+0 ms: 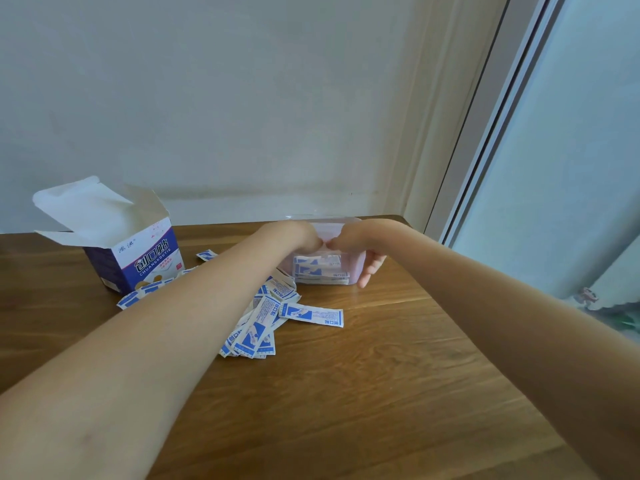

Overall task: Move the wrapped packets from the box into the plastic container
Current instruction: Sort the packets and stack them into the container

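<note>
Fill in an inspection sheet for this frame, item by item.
Surface: wooden table.
Job's things: plastic container with packets stacked inside; open box at left; loose packets strewn between them.
Clutter: nothing seen.
Hands: left hand and right hand meet at the container's top; right fingers lie on its side; grips unclear.
Cables: nothing seen.
Surroundings: white wall; window frame at right.
</note>
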A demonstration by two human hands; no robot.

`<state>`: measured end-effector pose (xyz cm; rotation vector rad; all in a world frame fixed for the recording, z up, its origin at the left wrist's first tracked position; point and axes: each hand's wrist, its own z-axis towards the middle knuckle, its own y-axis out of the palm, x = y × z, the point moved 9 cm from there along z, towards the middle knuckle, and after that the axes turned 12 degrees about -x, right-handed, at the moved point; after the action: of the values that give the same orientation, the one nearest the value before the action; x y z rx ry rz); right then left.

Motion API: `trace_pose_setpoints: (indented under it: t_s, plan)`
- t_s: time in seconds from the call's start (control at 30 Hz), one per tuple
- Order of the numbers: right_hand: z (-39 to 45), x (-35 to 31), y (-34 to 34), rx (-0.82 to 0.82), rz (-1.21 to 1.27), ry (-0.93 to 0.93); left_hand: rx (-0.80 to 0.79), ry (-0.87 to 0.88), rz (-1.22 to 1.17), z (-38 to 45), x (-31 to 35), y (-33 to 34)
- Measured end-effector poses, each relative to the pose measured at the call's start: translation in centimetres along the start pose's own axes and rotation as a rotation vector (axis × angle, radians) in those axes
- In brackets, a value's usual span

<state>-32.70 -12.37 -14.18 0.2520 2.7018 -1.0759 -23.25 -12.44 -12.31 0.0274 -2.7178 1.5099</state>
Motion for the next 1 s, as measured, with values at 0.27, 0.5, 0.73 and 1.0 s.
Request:
trace_pose_setpoints:
  t_s: [0.27,0.5,0.73,1.0]
  plan:
    - [-0.6,0.4,-0.5,0.071,0.040,0.029,0.028,0.004,0.000,-0.1,0.4,-0.2]
    - [-0.7,0.2,-0.4,0.074,0.035,0.003,0.063,0.023,0.006,0.4,0.4,-0.4]
    - [-5.7,-1.7,-4.8,0.513,-0.092,-0.132,0.466,0.108,0.047,-3.3,-1.1,-4.9]
    - [-5.3,-5.5,5.3,0.166,-0.376,-0.254,0.357,0.128,0.044,-7.6,-5.3,-0.5]
